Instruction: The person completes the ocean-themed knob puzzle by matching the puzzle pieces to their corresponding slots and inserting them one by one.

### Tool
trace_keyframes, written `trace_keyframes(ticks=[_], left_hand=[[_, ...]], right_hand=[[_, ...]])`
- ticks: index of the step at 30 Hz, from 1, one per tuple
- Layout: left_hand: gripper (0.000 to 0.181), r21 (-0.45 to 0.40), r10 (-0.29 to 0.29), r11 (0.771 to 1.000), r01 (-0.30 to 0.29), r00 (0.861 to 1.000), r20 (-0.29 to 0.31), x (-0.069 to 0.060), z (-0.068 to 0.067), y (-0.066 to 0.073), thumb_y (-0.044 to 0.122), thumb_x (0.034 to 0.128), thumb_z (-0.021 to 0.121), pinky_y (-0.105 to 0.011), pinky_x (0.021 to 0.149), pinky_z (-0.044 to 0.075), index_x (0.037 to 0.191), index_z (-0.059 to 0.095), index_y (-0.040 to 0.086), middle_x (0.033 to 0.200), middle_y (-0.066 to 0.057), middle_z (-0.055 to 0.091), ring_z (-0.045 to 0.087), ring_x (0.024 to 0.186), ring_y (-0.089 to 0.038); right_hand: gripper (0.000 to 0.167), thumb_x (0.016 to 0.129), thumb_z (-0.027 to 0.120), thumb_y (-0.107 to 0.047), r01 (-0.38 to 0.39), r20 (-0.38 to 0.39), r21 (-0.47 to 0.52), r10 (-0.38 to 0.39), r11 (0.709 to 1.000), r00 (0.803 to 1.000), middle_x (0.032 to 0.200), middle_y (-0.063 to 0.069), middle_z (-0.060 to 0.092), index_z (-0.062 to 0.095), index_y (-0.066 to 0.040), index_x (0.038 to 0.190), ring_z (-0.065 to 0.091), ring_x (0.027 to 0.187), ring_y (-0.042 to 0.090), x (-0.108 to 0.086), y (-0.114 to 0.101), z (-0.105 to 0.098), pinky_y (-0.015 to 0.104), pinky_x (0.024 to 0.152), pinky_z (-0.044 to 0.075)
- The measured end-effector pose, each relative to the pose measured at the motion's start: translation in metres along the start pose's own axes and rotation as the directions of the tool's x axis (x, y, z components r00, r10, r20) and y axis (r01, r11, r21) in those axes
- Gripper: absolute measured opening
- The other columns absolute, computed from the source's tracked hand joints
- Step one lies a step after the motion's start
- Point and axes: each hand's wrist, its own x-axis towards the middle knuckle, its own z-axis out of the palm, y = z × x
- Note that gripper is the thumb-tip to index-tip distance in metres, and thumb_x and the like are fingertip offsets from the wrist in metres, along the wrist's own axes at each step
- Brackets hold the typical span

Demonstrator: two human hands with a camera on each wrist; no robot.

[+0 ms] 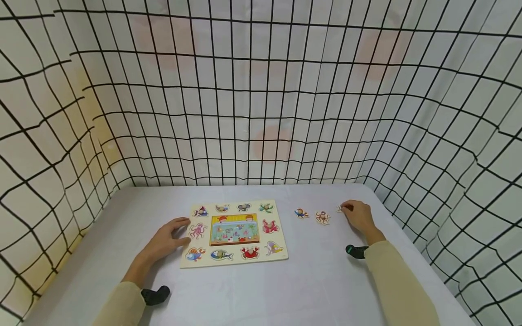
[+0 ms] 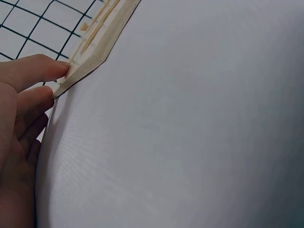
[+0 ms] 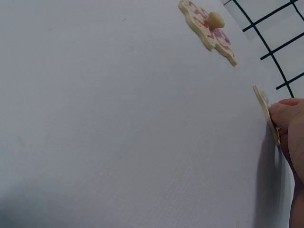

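A wooden puzzle board [image 1: 234,268] printed with sea creatures lies left of centre in the head view. My left hand [image 1: 165,240] rests against its left edge, thumb and fingers apart, touching the rim. The left wrist view shows thumb and fingertips at a corner of the board [image 2: 90,64]. Over on the right, my right hand [image 1: 360,218] pinches a small puzzle piece [image 3: 267,114], tilted on edge; its picture is mostly hidden. Beside that hand are an octopus piece [image 1: 322,218] and, further left, a colourful sea-creature piece [image 1: 301,213].
A white cloth covers the table [image 1: 302,290]. Black grid netting [image 1: 261,104] over white sheets rises at the back and both sides. Dark straps with cameras [image 1: 156,295] sit on both wrists.
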Motion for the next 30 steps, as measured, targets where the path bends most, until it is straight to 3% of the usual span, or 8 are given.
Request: trace_keyframes(ticks=[6,17,30], left_hand=[[0.069,-0.006,0.001,1.000,-0.001,1.000,0.004,0.001,-0.001,0.001,0.026,0.0896,0.077,-0.070,0.118,0.018,0.148,0.053,-0.002,0.159,-0.023,0.039,0.024,0.149,-0.049],[0.069,0.000,-0.029,1.000,0.029,1.000,0.003,-0.001,0.000,0.002,0.025,0.0899,0.077,-0.070,0.118,0.018,0.149,0.052,-0.001,0.160,-0.023,0.038,0.023,0.149,-0.050],[0.069,0.006,-0.031,0.999,0.031,0.999,-0.004,0.001,0.001,0.002,0.024,0.0893,0.077,-0.070,0.118,0.018,0.149,0.052,0.000,0.160,-0.022,0.038,0.023,0.150,-0.049]], right_hand=[[0.023,0.104,0.061,-0.009,-0.003,-0.009,0.009,0.003,1.000,1.000,0.121,0.025,0.069,0.073,0.004,0.118,0.060,0.117,0.045,0.000,0.000,0.000,0.061,0.100,0.048],[0.023,0.104,0.060,-0.006,0.000,0.009,0.008,0.000,1.000,1.000,0.120,0.026,0.069,0.072,0.006,0.118,0.061,0.114,0.043,-0.002,-0.015,-0.006,0.059,0.098,0.050],[0.018,0.101,0.065,-0.006,0.124,-0.004,0.021,-0.124,0.992,0.992,0.112,0.020,0.073,0.075,0.004,0.113,0.066,0.107,0.038,-0.001,-0.031,-0.004,0.055,0.092,0.054]])
